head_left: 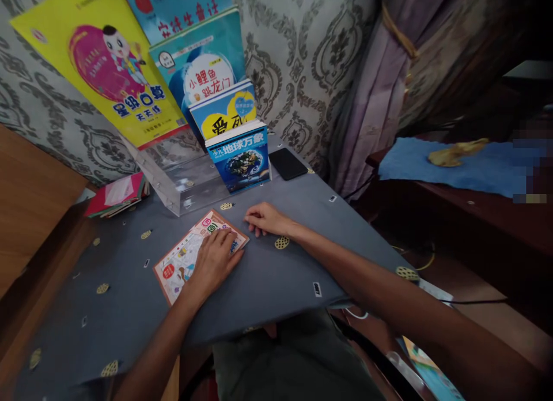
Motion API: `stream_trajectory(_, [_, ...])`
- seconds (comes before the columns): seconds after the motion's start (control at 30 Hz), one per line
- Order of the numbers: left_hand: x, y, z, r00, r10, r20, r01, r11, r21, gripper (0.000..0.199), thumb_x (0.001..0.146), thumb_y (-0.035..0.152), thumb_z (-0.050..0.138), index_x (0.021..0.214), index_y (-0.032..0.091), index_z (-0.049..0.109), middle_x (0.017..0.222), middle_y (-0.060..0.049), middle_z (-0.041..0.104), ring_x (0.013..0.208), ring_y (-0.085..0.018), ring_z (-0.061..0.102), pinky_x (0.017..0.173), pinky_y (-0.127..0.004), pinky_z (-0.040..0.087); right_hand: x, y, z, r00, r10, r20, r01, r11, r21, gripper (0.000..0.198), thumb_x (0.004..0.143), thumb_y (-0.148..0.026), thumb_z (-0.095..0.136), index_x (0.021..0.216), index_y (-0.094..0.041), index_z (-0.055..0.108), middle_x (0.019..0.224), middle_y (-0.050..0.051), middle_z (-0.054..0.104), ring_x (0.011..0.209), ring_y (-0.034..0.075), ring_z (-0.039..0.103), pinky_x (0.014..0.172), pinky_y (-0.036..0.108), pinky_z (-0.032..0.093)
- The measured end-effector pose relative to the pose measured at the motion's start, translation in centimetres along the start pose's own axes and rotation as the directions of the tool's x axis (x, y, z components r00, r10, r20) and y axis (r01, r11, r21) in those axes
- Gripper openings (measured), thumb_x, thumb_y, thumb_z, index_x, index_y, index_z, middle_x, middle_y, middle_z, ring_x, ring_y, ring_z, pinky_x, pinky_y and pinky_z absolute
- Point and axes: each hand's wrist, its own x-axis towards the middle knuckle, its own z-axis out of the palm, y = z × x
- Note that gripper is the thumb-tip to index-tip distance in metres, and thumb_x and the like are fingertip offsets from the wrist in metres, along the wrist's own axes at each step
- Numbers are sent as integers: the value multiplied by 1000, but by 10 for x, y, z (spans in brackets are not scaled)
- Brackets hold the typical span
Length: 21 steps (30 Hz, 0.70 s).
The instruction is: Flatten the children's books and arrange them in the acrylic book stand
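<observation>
A thin book [179, 274] with an orange border and colourful cartoon drawings lies slanted on the dark grey tablecloth [276, 286]. My left hand [216, 257] rests on its cover, fingers stretched out and covering part of the upper right. Just right of the book, my right hand [268, 218] lies on the cloth with its fingers curled inward; nothing shows in them. Behind both hands is a clear acrylic stand [199, 196]. It holds a blue book [242, 165] with a globe on the front, other books behind it, and a tall yellow workbook [103, 67] at the left.
A black phone [288, 163] lies right of the stand. Red-covered booklets [116, 193] are stacked at the left. Patterned curtains [298, 61] hang behind the table. To the right, a blue cloth [466, 165] with a golden-brown object [455, 153] covers dark furniture.
</observation>
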Motion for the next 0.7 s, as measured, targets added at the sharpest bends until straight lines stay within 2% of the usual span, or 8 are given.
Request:
stream_trajectory(0.2, [5, 2, -9, 999, -48, -1, 47, 996, -74, 10, 95, 24, 55, 103, 21, 62, 100, -7, 72, 95, -24, 69, 83, -37, 57, -1, -2, 1, 997, -58, -45, 60, 997, 40, 17, 90, -16, 54, 73, -16, 60, 61, -3, 66, 40, 7, 56, 38, 16, 40])
stream_trajectory(0.27, [6, 2, -13, 998, -57, 6, 57, 991, -119, 11, 96, 23, 54, 100, 21, 64, 98, -6, 74, 90, -22, 71, 80, -35, 57, -2, -4, 1, 994, -88, -61, 91, 995, 51, 16, 89, -19, 54, 76, -16, 61, 63, -2, 67, 40, 7, 56, 37, 16, 40])
stream_trajectory(0.4, [6, -1, -14, 998, -51, -31, 44, 981, -190, 15, 95, 21, 53, 102, 21, 67, 107, -6, 76, 98, -23, 72, 87, -37, 57, -6, -9, 3, 987, -154, -48, 156, 986, 60, 15, 89, -27, 56, 83, -16, 64, 70, -1, 70, 41, 6, 55, 38, 16, 39])
stream_trajectory(0.57, [1, -1, -4, 997, -42, -60, 31, 984, -176, 17, 95, 22, 55, 103, 20, 69, 116, -9, 74, 110, -26, 70, 97, -44, 56, -12, -14, 4, 974, -223, 35, 221, 974, 54, 24, 90, -37, 56, 89, -16, 67, 81, 2, 73, 44, 6, 56, 41, 18, 39])
stream_trajectory(0.7, [-4, -1, 1, 997, -32, -63, 20, 984, -179, 22, 96, 25, 55, 111, 20, 69, 123, -11, 72, 118, -28, 66, 102, -47, 54, -14, -14, 1, 961, -190, 201, 223, 962, -159, 27, 89, -36, 58, 73, -15, 66, 63, -3, 64, 42, 7, 54, 45, 19, 39])
